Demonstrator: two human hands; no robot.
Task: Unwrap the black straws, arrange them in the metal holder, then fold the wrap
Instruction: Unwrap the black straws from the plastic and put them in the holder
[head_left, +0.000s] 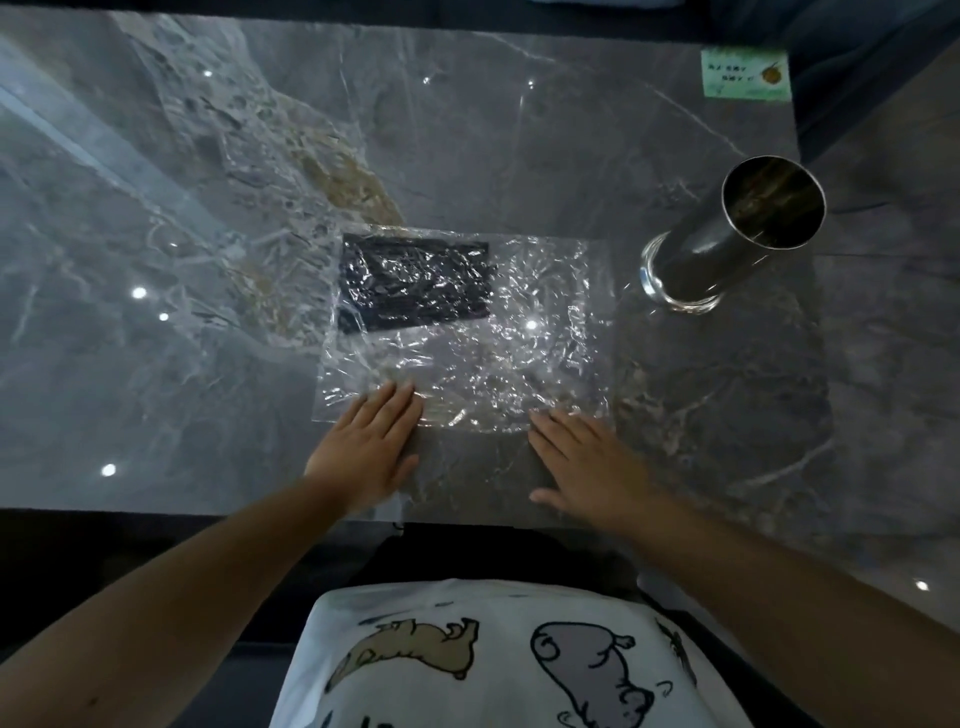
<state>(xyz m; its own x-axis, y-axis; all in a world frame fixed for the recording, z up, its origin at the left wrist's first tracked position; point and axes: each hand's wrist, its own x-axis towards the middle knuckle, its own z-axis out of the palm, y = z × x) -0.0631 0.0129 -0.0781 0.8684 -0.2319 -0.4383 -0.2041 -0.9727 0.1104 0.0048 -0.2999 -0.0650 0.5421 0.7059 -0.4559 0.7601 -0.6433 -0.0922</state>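
A grey, veined, glossy stone table (467, 130) is seen from above, with ceiling lights mirrored in it. A sheet of clear, crinkled wrap (519, 364) is spread flat at its middle. A rectangular bundle of thin black straws (415, 283) is covered by the far left part of the wrap. A tall, polished metal holder (737, 234), cylindrical and upright, is set just right of the wrap; nothing can be made out inside it. The left hand (363, 452) is laid flat, fingers straight, its fingertips on the near edge of the wrap. The right hand (587, 462) is likewise spread flat, gripping nothing, fingertips at the near edge. A pale green card (745, 73) is placed at the far right corner.
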